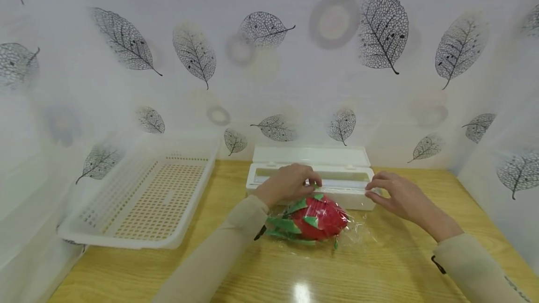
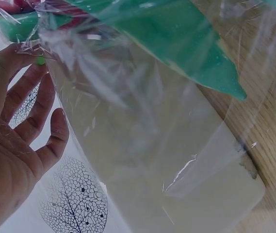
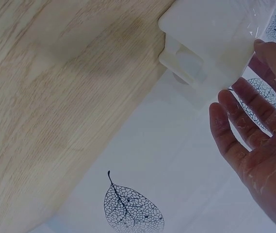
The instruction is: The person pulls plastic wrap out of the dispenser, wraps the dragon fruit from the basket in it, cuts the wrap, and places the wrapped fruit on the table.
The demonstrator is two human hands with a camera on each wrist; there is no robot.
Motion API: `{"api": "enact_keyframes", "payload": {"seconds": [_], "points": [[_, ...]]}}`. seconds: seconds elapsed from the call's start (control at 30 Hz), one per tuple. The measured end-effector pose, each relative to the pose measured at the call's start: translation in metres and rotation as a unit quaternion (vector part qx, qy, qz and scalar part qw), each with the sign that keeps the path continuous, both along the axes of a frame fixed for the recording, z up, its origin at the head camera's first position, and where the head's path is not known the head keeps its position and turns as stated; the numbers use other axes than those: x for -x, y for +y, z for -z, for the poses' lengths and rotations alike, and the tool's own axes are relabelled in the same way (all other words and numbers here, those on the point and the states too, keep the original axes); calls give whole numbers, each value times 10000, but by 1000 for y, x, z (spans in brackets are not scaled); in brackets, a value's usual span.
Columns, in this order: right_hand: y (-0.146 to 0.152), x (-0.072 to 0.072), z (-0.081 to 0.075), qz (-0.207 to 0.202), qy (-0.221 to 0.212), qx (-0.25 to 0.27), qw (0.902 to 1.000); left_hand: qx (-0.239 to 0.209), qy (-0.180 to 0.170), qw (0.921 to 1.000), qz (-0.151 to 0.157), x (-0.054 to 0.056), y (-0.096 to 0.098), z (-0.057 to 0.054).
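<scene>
A dragon fruit [image 1: 322, 219], red with green scales, lies under clear cling film [image 1: 355, 230] on the table. Behind it stands a white cling film box [image 1: 351, 200] with its lid [image 1: 311, 155] raised. My left hand [image 1: 290, 182] reaches over the fruit to the box's front edge. There its thumb and index finger pinch a small green slider [image 2: 40, 60], with film bunched around the fingertips. At the box's right end, my right hand [image 1: 396, 195] grips the front edge between thumb and index finger. The other fingers of my right hand [image 3: 268, 111] are spread loosely.
A white perforated plastic basket [image 1: 191, 205] stands on the left of the wooden table [image 1: 337, 279]. Behind the box and along both sides hangs a pale curtain [image 1: 278, 88] printed with leaves.
</scene>
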State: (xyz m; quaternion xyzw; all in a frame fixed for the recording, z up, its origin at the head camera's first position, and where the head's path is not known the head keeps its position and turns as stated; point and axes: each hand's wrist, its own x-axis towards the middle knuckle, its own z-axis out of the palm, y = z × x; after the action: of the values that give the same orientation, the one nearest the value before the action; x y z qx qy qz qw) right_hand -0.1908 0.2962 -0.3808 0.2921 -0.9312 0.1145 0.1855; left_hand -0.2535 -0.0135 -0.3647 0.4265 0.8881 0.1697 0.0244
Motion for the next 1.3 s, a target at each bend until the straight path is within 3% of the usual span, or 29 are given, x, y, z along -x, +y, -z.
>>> {"api": "enact_keyframes", "payload": {"seconds": [1.3], "points": [[1,2,2,-132,96,83,9998,-154,35,9999,2,-1,-8,2]]}}
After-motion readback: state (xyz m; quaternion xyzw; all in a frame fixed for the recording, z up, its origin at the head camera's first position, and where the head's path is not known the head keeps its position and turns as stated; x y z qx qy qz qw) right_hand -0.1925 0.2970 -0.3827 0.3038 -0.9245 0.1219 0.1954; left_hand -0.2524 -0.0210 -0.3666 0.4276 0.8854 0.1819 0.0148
